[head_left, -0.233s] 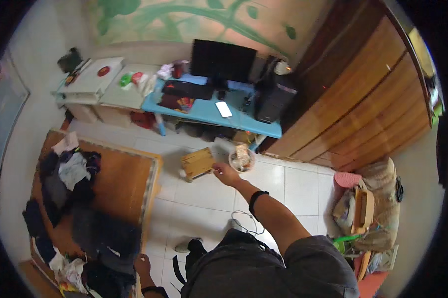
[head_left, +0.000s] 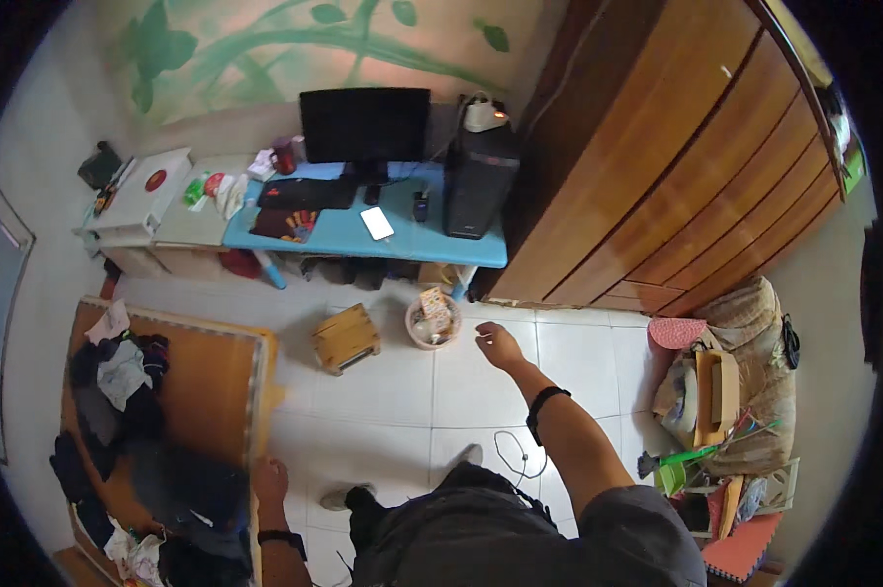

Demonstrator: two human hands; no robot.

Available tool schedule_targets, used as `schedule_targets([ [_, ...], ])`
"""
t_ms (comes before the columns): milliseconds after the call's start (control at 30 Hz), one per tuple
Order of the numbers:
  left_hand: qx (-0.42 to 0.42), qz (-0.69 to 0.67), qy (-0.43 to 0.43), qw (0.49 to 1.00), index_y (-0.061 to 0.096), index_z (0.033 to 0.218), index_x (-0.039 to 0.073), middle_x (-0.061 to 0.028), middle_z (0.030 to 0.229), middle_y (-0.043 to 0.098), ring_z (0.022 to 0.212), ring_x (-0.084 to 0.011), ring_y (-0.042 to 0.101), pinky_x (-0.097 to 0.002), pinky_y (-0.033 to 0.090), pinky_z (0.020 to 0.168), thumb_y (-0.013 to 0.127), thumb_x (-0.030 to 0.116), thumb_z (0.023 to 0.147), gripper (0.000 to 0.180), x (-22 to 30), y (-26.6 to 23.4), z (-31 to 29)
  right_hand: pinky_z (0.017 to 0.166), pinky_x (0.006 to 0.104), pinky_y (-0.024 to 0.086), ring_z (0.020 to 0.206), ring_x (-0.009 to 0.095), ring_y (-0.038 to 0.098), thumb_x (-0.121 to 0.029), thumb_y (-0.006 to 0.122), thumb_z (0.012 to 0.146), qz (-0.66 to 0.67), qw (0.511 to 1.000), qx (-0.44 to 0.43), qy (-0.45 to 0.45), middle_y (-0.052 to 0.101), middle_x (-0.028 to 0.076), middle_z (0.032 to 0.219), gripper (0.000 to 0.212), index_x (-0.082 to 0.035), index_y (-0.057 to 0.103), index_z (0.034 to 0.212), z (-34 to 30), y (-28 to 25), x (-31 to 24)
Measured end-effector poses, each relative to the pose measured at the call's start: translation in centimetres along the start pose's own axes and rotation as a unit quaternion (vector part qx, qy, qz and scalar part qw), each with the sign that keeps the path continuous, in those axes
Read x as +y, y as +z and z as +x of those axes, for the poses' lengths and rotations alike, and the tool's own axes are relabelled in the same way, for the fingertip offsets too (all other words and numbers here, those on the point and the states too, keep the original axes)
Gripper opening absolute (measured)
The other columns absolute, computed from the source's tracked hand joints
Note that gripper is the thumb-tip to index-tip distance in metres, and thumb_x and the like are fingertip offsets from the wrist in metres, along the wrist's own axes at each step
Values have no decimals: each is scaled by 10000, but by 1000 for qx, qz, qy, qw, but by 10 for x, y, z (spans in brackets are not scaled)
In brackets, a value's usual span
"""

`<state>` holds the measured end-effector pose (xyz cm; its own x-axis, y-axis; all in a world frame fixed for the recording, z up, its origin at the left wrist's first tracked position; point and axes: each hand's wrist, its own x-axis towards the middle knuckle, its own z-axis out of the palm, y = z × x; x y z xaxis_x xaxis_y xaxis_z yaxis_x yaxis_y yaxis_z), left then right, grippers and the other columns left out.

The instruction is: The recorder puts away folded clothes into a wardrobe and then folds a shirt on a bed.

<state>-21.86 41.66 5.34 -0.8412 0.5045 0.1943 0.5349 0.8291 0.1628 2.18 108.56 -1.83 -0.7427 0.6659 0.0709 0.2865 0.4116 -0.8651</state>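
Observation:
My right hand (head_left: 500, 345) hangs over the white tiled floor, fingers loosely bent and apart, with nothing visible in it. A pink waste bin (head_left: 433, 323) full of rubbish stands just left of it. Farther left is a small wooden stool (head_left: 346, 339), apart from the hand. My left hand (head_left: 270, 479) is beside the edge of the low wooden bed (head_left: 207, 377), close to dark clothes (head_left: 192, 489). Its fingers are curled down and mostly hidden, so what they do cannot be made out. A black band sits on each wrist.
Ahead stands a blue desk (head_left: 344, 230) with a monitor (head_left: 365, 124), a white phone (head_left: 376, 224) and a black computer tower (head_left: 482, 181). A wooden wardrobe (head_left: 647, 186) rises at the right. A cable (head_left: 523, 455) lies by my feet. A cluttered armchair (head_left: 754, 333) is at far right.
The view has shifted, so desk, stool and bin sit farther left. My right hand has moved from beside the stool to the bin's right side. My left hand shows more fully.

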Motion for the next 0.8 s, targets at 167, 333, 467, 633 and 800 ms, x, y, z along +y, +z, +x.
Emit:
schedule_targets([
  [167, 80, -123, 114, 983, 741, 1023, 71, -162, 1022, 742, 1049, -426, 702, -550, 564, 942, 810, 183, 916, 170, 494, 154, 125, 988, 478, 637, 1136, 340, 788, -199, 813, 1025, -155, 978, 132, -55, 740, 196, 1363, 384, -69, 719, 1374, 123, -494, 180],
  [333, -72, -168, 216, 959, 734, 1119, 70, -167, 1156, 738, 1172, -417, 681, -534, 552, 1038, 825, 183, 924, 244, 732, 100, 85, 1071, 547, 590, 1252, 467, 702, -201, 785, 1012, -287, 951, 112, 36, 686, 252, 1411, 425, -77, 665, 1401, 5, -707, 185],
  [467, -62, -185, 318, 928, 736, 1183, 56, -171, 1224, 709, 1249, -409, 647, -544, 532, 1076, 812, 209, 935, 302, 886, 63, 135, 1119, 552, 571, 1305, 490, 673, -164, 776, 985, -363, 922, 137, -9, 668, 255, 1442, 440, -58, 680, 1401, 23, -826, 115],
  [633, -71, -206, 400, 890, 747, 1195, 73, -160, 1229, 697, 1268, -390, 641, -540, 527, 1079, 800, 218, 949, 290, 1114, 64, 214, 1149, 511, 559, 1364, 448, 656, -133, 735, 982, -462, 877, 133, -24, 642, 196, 1521, 457, -33, 687, 1425, 102, -929, 95],
  [800, -13, -242, 482, 842, 767, 1155, 76, -162, 1241, 692, 1257, -391, 654, -535, 526, 1081, 768, 173, 942, 234, 1292, 68, 288, 1152, 518, 547, 1372, 404, 644, -168, 629, 1024, -538, 832, 127, -39, 593, 183, 1598, 466, -13, 689, 1459, 191, -965, 110],
])
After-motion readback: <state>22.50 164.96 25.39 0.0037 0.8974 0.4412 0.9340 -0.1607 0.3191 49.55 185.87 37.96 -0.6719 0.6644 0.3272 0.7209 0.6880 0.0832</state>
